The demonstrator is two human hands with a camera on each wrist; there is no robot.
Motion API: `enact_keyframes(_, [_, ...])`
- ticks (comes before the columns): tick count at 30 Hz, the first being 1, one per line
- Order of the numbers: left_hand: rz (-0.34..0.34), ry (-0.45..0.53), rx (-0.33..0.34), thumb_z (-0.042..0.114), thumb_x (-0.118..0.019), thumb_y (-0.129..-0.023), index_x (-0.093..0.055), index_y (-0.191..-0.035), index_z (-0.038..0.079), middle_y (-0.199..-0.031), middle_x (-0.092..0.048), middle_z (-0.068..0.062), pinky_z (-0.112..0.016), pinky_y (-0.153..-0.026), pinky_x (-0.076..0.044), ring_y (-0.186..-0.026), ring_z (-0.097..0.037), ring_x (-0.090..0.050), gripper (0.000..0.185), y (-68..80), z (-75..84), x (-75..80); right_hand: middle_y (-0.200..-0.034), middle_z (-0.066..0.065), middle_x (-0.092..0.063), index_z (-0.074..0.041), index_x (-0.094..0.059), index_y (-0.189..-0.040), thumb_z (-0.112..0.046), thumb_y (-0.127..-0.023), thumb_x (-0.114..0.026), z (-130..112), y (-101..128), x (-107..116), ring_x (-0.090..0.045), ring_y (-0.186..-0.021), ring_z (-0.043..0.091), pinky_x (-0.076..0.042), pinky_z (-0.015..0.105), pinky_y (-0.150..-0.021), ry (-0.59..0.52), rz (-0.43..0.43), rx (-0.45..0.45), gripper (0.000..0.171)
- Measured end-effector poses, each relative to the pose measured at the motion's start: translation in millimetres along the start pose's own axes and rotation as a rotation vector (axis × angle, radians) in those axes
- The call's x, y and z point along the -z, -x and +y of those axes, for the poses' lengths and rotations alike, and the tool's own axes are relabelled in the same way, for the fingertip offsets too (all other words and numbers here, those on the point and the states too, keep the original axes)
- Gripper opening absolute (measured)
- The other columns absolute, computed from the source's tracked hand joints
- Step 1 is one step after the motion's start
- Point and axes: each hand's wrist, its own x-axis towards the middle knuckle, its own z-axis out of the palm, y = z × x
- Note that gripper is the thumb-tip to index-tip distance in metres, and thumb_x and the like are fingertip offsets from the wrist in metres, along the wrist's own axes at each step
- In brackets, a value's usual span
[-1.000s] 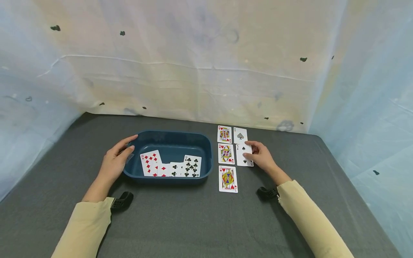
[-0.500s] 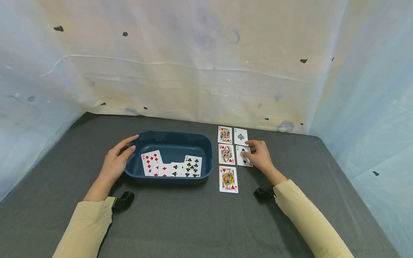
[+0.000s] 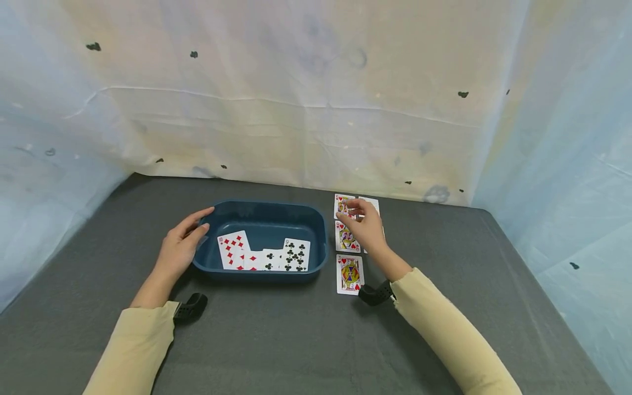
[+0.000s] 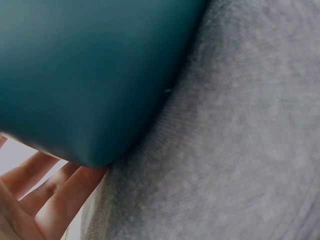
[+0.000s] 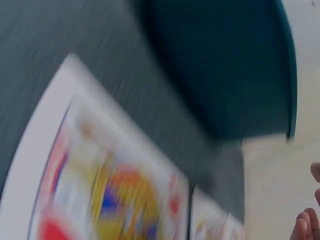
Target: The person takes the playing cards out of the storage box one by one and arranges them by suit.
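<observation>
left hand (image 3: pixel 179 248) rests relaxed, fingers straight, against the left wall of the rounded teal plastic tub (image 3: pixel 263 212), mid grey felt table (image 3: pixel 276 340). right hand (image 3: pixel 364 226) hovers with loosely bent fingers over the king of hearts (image 3: pixel 342 203), glossy, flat near the table's far edge; a grasp can't be told.

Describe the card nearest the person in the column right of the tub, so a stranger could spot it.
Find the blue tub on the grey table. Right of it runs a column of face cards; the jack of hearts is the bottom one, fully uncovered, nearest the right sleeve.
</observation>
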Motion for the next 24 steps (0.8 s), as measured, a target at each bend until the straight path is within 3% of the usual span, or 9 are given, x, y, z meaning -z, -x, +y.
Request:
enact_keyframes(6, [-0.005,0.015,0.006,0.036,-0.04,-0.103,-0.041,-0.147,0.025,-0.14,-0.044,-0.026,-0.06,-0.096,-0.038,-0.12,-0.043,-0.048,0.045,0.5,1.2,0.7,-0.122,0.019,-0.058,-0.002,-0.061,-0.12,-0.013,-0.088,-0.069,-32.4,6.0,-21.9,-0.055,-0.103,0.028,-0.044,0.036,-0.089,-0.14,-0.063,0.063,0.034])
enact_keyframes(11, [-0.002,0.028,0.005,0.034,-0.041,-0.103,-0.042,-0.146,0.023,-0.142,-0.041,-0.026,-0.06,-0.097,-0.037,-0.122,-0.044,-0.048,0.044,1.3,1.6,0.3,-0.119,0.019,-0.06,-0.002,-0.062,-0.119,-0.012,-0.086,-0.071,-44.6,7.0,-41.7,-0.057,-0.102,0.027,-0.044,0.029,-0.081,-0.171,-0.155,0.09,0.036])
enact_keyframes(18, [-0.011,0.031,0.011,0.036,-0.039,-0.103,-0.04,-0.147,0.023,-0.144,-0.039,-0.027,-0.061,-0.098,-0.038,-0.122,-0.044,-0.049,0.046,1.4,2.9,-1.6,-0.122,0.009,-0.06,-0.009,-0.062,-0.123,-0.022,-0.086,-0.071,-55.8,9.6,-61.0,-0.055,-0.109,0.023,-0.045,0.035,-0.091,-0.08,-0.336,0.08,0.04])
enact_keyframes(24, [-0.001,0.013,0.006,0.036,-0.039,-0.103,-0.041,-0.146,0.024,-0.142,-0.041,-0.026,-0.057,-0.093,-0.04,-0.119,-0.042,-0.048,0.045,1.2,2.4,-2.4,-0.131,0.008,-0.056,-0.009,-0.062,-0.125,-0.022,-0.086,-0.072,-54.7,10.0,-73.1,-0.052,-0.119,0.027,-0.044,0.041,-0.097,0.012,-0.512,0.122,0.043])
